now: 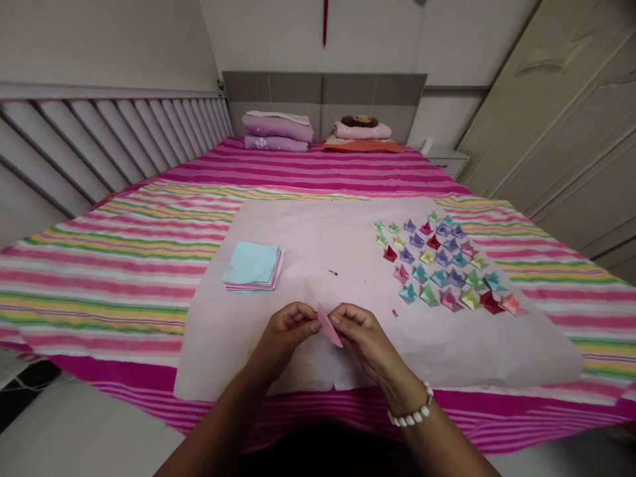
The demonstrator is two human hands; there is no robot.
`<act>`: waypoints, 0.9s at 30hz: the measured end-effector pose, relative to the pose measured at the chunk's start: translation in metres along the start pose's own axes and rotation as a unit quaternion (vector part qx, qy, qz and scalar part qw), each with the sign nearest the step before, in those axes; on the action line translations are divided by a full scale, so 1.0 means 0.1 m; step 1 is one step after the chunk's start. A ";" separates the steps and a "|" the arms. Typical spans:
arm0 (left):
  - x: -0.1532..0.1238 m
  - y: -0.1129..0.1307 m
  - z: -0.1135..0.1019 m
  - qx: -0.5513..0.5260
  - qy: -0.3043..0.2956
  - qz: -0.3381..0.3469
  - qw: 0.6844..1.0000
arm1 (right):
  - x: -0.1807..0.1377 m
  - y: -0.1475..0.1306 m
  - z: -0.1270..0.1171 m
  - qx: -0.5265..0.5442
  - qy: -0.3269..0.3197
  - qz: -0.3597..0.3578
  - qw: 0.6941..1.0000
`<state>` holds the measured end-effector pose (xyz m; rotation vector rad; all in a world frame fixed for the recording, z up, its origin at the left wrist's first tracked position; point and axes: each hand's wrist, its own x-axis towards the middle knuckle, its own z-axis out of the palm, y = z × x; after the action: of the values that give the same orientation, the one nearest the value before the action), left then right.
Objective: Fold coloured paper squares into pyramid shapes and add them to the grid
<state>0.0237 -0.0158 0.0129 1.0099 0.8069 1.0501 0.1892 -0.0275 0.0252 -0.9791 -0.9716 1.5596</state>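
Observation:
A folded piece of pink paper [328, 327] is held up between my two hands above the big pale sheet [318, 232]. My left hand [288, 331] pinches its left side between thumb and fingers. On the other side, my right hand [358, 331] grips the right edge with thumb and forefinger; a white beaded bracelet circles that wrist. To the left lies a stack of square paper [252, 264], light blue on top with pink and white edges below. Several small folded paper boats [440, 278] in many colours stand in rough rows on the right of the sheet.
Small reddish scraps [395, 313] and a thin dark-red bit [333, 272] lie on the sheet. The striped bedspread [124, 265] spreads beneath it. Folded bedding [278, 131] rests by the headboard [322, 89]. A railing [124, 139] runs along the left, and a white nightstand [447, 162] stands back right.

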 end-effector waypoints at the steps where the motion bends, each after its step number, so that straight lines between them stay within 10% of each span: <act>1: 0.00 0.00 0.00 0.004 0.002 0.001 1.000 | 0.00 0.00 0.00 0.003 -0.002 0.002 1.000; 19: 0.04 -0.05 0.04 0.116 0.058 0.030 0.991 | 0.04 0.06 -0.06 -0.095 -0.012 -0.046 0.994; 23: 0.00 0.00 0.13 0.273 0.147 0.081 0.947 | 0.05 0.13 -0.04 -0.218 0.092 -0.132 0.962; 27: -0.04 0.00 0.22 0.315 0.110 0.059 0.941 | 0.03 0.16 0.03 -0.320 0.124 -0.227 0.911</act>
<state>0.0426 -0.0257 0.0211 1.5098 1.3289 1.0386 0.1803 -0.0275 0.0111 -1.2429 -1.4432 0.7046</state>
